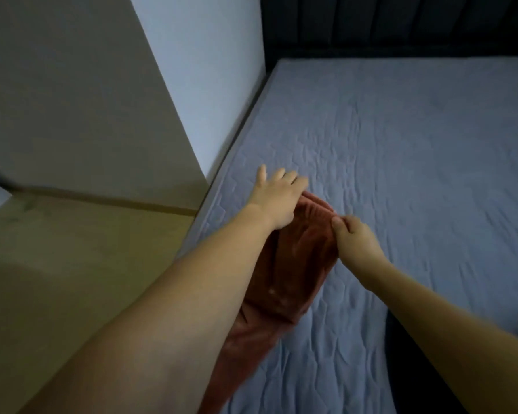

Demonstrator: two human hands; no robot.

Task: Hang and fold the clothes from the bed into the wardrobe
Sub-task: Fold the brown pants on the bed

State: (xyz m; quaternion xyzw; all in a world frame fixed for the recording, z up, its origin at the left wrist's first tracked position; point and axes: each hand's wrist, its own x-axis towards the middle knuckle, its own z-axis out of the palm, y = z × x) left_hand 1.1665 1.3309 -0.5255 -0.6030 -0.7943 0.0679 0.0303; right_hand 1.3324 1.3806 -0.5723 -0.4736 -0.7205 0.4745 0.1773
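A rust-red garment (293, 264) lies folded lengthwise along the left edge of the bed (416, 162), which has a blue-grey quilted cover. My left hand (277, 195) rests flat on the garment's far left corner, fingers spread and reaching past it onto the cover. My right hand (355, 237) pinches the garment's far right edge between thumb and fingers. My left forearm hides the left side of the cloth.
A pale wall (210, 85) and a beige panel (72, 100) stand to the left of the bed. A dark headboard (401, 25) runs along the far side. A dark bed frame (425, 369) shows at the near right corner.
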